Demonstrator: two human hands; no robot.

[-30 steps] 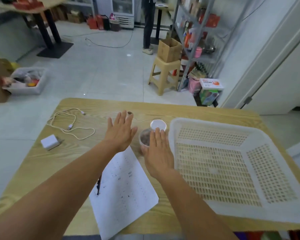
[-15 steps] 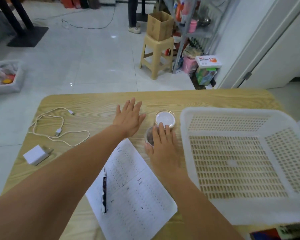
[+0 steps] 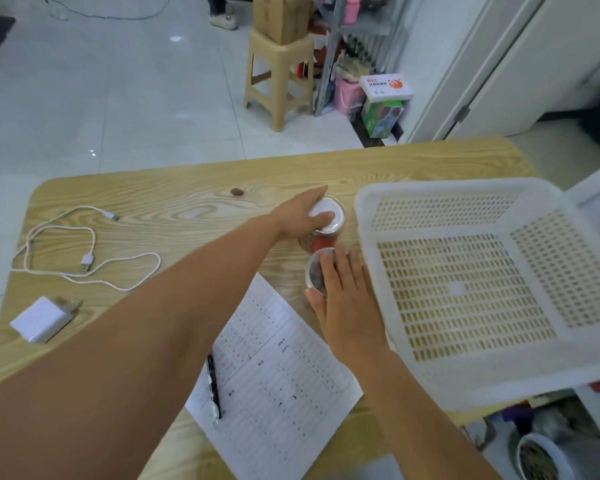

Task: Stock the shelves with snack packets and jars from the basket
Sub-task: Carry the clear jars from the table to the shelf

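The left hand grips the white-lidded jar, and the right hand lies flat on the nearer jar beside it.

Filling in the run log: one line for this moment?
left hand: on lid of far jar | right hand: flat on near jar | basket: empty

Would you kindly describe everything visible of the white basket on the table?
The basket is white plastic, rectangular, with a broad solid rim and slotted walls and floor through which the wooden table shows. It is empty, sits flat on the table's right side, its near right corner seemingly overhanging. The right hand lies beside its left rim; contact is unclear.
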